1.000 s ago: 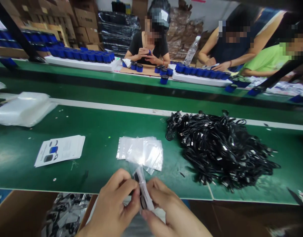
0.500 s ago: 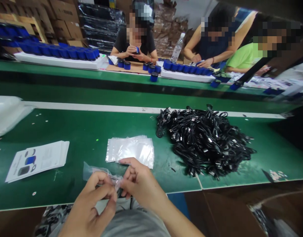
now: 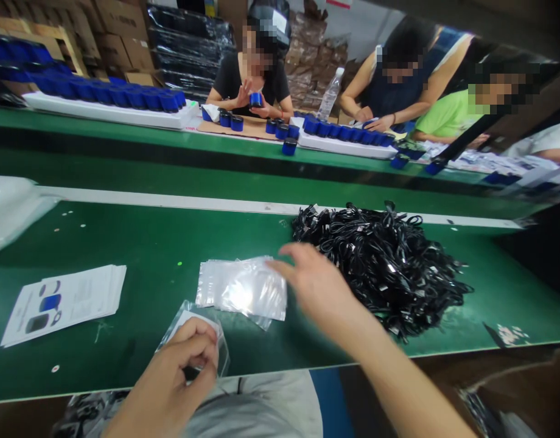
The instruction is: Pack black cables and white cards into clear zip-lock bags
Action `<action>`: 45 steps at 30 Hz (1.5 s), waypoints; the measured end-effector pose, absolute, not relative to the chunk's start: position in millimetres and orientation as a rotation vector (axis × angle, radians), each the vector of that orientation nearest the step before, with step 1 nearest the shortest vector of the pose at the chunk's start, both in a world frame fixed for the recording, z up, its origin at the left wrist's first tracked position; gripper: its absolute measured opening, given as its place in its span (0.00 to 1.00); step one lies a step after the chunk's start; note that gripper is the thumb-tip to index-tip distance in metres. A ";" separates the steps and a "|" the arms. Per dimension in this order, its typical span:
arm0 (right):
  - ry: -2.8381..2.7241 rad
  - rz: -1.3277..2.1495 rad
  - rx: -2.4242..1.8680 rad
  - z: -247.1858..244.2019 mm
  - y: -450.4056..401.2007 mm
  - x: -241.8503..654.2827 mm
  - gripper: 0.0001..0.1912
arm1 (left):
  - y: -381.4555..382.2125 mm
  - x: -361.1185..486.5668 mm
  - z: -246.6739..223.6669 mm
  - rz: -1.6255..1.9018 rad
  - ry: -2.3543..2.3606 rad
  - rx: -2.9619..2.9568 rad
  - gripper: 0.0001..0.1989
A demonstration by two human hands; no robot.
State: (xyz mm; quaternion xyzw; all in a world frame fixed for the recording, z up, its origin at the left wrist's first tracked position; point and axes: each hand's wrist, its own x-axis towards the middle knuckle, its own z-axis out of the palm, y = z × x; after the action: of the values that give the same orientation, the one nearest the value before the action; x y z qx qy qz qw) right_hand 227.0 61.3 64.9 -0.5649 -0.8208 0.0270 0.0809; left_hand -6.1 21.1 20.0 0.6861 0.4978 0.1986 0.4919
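Observation:
Near the table's front edge, my left hand (image 3: 184, 359) is closed on a clear plastic bag (image 3: 222, 350) with something white inside. My right hand (image 3: 314, 283) reaches forward with its fingers apart, holding nothing, between a stack of clear plastic bags (image 3: 243, 289) and a heap of black cables (image 3: 380, 261). Its fingertips are close to the stack's right edge. Left of my hands lies a pile of printed leaflets (image 3: 74, 301).
A white plastic bag (image 3: 10, 213) rests at the table's left. Across a green ledge (image 3: 170, 140), several people handle blue items beside white trays (image 3: 106, 112) of blue jars. A bottle (image 3: 330, 94) stands there. Below the front edge are bagged items (image 3: 91, 413).
My right hand has let go of the bag and moved right and forward, its fingers opening. The bag in my left hand now hangs flatter. A person opposite has raised a blue jar.

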 end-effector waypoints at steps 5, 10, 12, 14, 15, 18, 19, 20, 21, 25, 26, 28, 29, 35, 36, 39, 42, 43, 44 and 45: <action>-2.667 -0.263 -1.723 56.0 114.2 269.1 0.11 | 22.2 -6.6 16.0 0.457 1.205 1.665 0.09; -2.720 0.019 -1.502 48.2 133.4 280.1 0.08 | 23.0 -8.1 14.1 0.422 1.204 1.696 0.08; -2.652 0.147 -1.443 51.3 128.8 277.0 0.07 | 23.4 -8.4 15.0 0.434 1.209 1.711 0.09; -2.555 0.238 -1.410 56.3 114.8 266.9 0.09 | 23.7 -8.0 16.4 0.449 1.211 1.725 0.09; -2.497 0.306 -1.391 58.7 104.4 259.3 0.11 | 23.8 -7.6 17.1 0.460 1.210 1.729 0.10; -2.239 0.824 -1.213 61.4 65.4 230.5 0.12 | 24.4 -5.7 18.8 0.502 1.217 1.714 0.10; -2.110 1.098 -1.105 60.1 51.8 220.5 0.11 | 24.5 -5.1 18.9 0.515 1.219 1.706 0.10; -2.006 1.333 -1.015 57.8 38.9 210.9 0.11 | 24.5 -4.9 18.6 0.527 1.213 1.696 0.09; -1.931 1.491 -0.969 54.7 27.1 202.0 0.11 | 24.3 -5.0 17.8 0.532 1.205 1.685 0.09; -1.973 1.422 -1.272 39.5 -2.1 175.8 0.11 | 19.9 -9.5 12.2 0.572 1.266 1.763 0.08; -1.987 1.365 -1.341 36.5 -4.7 171.6 0.10 | 18.1 -11.1 10.9 0.582 1.301 1.814 0.08; -1.986 1.300 -1.414 32.9 -5.7 165.5 0.10 | 14.2 -13.5 9.1 0.585 1.348 1.895 0.09; -1.984 1.281 -1.438 32.3 -5.0 163.4 0.11 | 12.3 -14.0 8.8 0.573 1.360 1.910 0.09; -2.117 1.308 -1.431 37.4 -2.6 166.8 0.19 | 6.8 -10.5 10.9 0.617 1.432 1.920 0.11; -2.147 1.343 -1.369 37.5 -2.5 170.2 0.23 | 6.5 -10.0 11.2 0.638 1.439 1.925 0.10; -2.087 1.511 -1.209 32.1 -0.3 179.9 0.26 | 4.7 -8.6 11.7 0.659 1.449 1.934 0.10; -1.744 1.818 -1.157 19.7 2.7 181.8 0.13 | 1.2 -6.0 12.0 0.661 1.463 1.937 0.09; -1.612 1.877 -1.182 15.9 3.0 180.6 0.10 | -0.1 -4.8 11.9 0.668 1.472 1.934 0.09; -1.510 1.879 -1.230 13.2 2.8 179.1 0.08 | -1.4 -3.8 11.8 0.674 1.479 1.929 0.10; -1.461 1.826 -1.282 11.8 2.1 177.7 0.06 | -2.5 -2.9 11.5 0.676 1.478 1.929 0.10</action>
State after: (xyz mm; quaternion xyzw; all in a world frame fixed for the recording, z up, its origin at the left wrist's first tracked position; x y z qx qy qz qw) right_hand 177.7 2.1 11.8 -0.4674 -0.5323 0.6656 0.2350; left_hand -2.9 -2.5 11.5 0.7283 0.5582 0.2552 0.3047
